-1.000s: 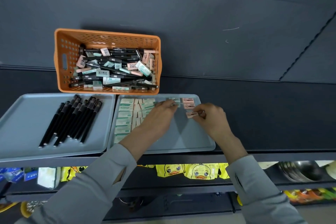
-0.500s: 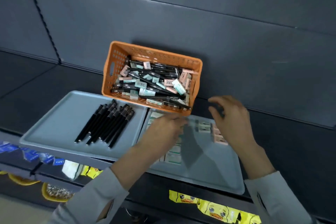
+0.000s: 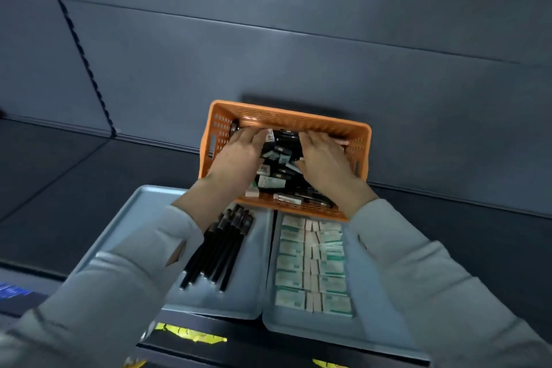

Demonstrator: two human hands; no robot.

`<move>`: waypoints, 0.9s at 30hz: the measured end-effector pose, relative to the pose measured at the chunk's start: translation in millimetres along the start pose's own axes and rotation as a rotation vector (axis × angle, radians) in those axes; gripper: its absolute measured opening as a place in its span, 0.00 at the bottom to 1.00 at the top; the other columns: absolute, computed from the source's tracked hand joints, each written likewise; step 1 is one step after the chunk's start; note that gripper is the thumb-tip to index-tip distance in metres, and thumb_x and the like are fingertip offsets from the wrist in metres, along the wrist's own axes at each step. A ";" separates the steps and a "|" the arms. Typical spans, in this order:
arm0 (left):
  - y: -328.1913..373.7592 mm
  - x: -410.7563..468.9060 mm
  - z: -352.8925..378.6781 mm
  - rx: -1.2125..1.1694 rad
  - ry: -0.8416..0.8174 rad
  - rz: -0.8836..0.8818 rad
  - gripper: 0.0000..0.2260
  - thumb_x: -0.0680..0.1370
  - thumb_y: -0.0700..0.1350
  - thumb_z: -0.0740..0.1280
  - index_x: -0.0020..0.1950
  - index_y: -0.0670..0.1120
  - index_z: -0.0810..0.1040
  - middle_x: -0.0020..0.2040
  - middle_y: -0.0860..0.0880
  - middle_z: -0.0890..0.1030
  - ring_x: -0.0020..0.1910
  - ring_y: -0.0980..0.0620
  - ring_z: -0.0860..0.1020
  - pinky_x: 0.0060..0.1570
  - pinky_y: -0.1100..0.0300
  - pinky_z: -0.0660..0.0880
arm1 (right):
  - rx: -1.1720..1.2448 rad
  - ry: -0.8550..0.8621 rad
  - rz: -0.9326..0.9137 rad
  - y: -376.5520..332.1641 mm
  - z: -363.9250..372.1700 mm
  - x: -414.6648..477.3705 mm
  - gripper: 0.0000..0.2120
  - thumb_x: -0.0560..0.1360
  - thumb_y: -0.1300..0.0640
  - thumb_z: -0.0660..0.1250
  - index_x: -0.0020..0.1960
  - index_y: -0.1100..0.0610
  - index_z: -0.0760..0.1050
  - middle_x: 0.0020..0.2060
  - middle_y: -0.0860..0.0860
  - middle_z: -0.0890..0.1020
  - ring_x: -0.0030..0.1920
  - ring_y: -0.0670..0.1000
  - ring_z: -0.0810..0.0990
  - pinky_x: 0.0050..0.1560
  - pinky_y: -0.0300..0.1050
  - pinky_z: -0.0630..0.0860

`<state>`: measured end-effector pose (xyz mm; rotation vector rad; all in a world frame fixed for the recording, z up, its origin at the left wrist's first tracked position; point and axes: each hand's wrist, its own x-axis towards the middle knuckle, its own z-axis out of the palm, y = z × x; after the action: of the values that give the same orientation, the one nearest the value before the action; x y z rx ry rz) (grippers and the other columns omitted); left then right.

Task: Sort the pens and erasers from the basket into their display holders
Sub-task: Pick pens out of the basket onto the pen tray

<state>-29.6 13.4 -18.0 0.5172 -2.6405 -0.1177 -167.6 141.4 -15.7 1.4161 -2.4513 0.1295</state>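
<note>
**Both Hands Down in the Basket**

Reached into the orange basket (image 3: pixel 286 121) with both hands at once, palms down over the loose pens and erasers (image 3: pixel 277 164) heaped inside. Laid the left hand (image 3: pixel 239 155) across the left half of the heap, fingers fairly straight and spread toward the far wall, curled round nothing that showed. Pushed the right hand (image 3: pixel 324 158) into the right half, fingers bent down among the items and thumb turned inward. Could not tell whether anything was pinched beneath it.

Found the basket set at the back of the dark shelf (image 3: pixel 89 188), its near edge lying over the far edges of two grey trays placed side by side. Noted in the left tray (image 3: pixel 252 284) the sorted pens (image 3: pixel 218 251): a tight bunch of black ones lying parallel, slanted, touching one another. Noted in the right tray (image 3: pixel 298 329) the sorted erasers (image 3: pixel 310 263), packed in neat rows. Made out green-and-white wrappers in the outer columns and narrower pale pieces down the middle.

Saw grey sleeves (image 3: pixel 119 278) covering the outer part of each tray. Glimpsed yellow packets (image 3: pixel 191 334) on a lower shelf, just under the trays' near edge.
</note>
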 end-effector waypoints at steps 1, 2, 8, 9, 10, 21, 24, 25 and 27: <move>-1.5 4.7 2.1 0.008 -0.024 0.007 0.30 0.78 0.40 0.67 0.77 0.44 0.59 0.75 0.44 0.64 0.73 0.44 0.63 0.72 0.52 0.60 | -0.018 -0.004 0.018 -2.6 2.5 2.3 0.31 0.77 0.50 0.68 0.74 0.62 0.63 0.69 0.59 0.71 0.67 0.60 0.69 0.70 0.52 0.66; -2.8 8.6 4.8 0.020 -0.050 0.016 0.31 0.78 0.42 0.67 0.78 0.44 0.57 0.76 0.45 0.63 0.74 0.44 0.62 0.73 0.52 0.59 | -0.030 -0.005 0.034 -5.2 4.8 3.8 0.32 0.76 0.49 0.68 0.74 0.62 0.62 0.69 0.58 0.71 0.67 0.59 0.69 0.69 0.52 0.66; -10.1 15.1 18.1 0.029 -0.080 0.028 0.36 0.75 0.47 0.72 0.78 0.45 0.57 0.76 0.46 0.63 0.73 0.44 0.64 0.72 0.50 0.62 | -0.112 0.012 0.084 -14.8 6.6 14.5 0.24 0.74 0.55 0.68 0.67 0.62 0.70 0.62 0.58 0.72 0.62 0.58 0.69 0.66 0.50 0.67; -11.0 15.3 19.2 0.024 -0.069 0.023 0.36 0.74 0.47 0.72 0.78 0.45 0.58 0.76 0.46 0.63 0.73 0.44 0.64 0.72 0.50 0.62 | -0.109 0.011 0.093 -15.6 7.0 16.3 0.23 0.74 0.56 0.69 0.67 0.62 0.70 0.62 0.58 0.73 0.62 0.58 0.69 0.66 0.51 0.67; -11.7 15.7 19.6 0.018 -0.058 0.018 0.36 0.74 0.48 0.72 0.77 0.46 0.58 0.75 0.46 0.64 0.72 0.44 0.64 0.72 0.50 0.63 | -0.098 0.011 0.107 -16.3 7.8 17.3 0.23 0.74 0.58 0.69 0.67 0.62 0.70 0.62 0.58 0.73 0.62 0.59 0.69 0.65 0.51 0.68; -16.1 16.1 15.9 -0.053 -0.045 -0.052 0.38 0.74 0.50 0.73 0.78 0.46 0.56 0.76 0.47 0.63 0.74 0.44 0.62 0.72 0.50 0.60 | -0.182 0.094 0.085 -21.8 5.6 11.5 0.20 0.69 0.67 0.71 0.61 0.60 0.74 0.54 0.57 0.80 0.57 0.58 0.78 0.45 0.52 0.79; -17.9 14.1 12.2 -0.140 -0.021 -0.093 0.38 0.73 0.49 0.74 0.77 0.45 0.58 0.75 0.46 0.64 0.73 0.44 0.64 0.71 0.49 0.63 | -0.125 0.164 0.076 -15.3 -1.4 1.6 0.19 0.68 0.66 0.74 0.58 0.59 0.76 0.51 0.56 0.81 0.53 0.58 0.80 0.44 0.52 0.78; -17.6 13.4 12.9 -0.162 0.026 -0.096 0.36 0.74 0.49 0.73 0.76 0.45 0.60 0.73 0.46 0.66 0.71 0.44 0.66 0.70 0.49 0.65 | -0.067 0.192 0.074 -12.2 -3.9 -3.2 0.18 0.69 0.65 0.74 0.57 0.59 0.76 0.51 0.56 0.81 0.53 0.59 0.79 0.46 0.53 0.78; -14.8 12.0 15.7 -0.199 0.124 -0.106 0.30 0.74 0.50 0.72 0.72 0.45 0.64 0.68 0.47 0.70 0.67 0.46 0.69 0.67 0.51 0.68 | 0.083 0.254 0.089 -5.5 -7.7 -14.0 0.18 0.69 0.65 0.74 0.57 0.59 0.76 0.51 0.57 0.82 0.53 0.60 0.79 0.49 0.53 0.77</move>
<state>-41.5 -4.8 -29.6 0.5759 -2.4473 -0.3656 -154.7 152.0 -13.0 1.2372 -2.3206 0.4092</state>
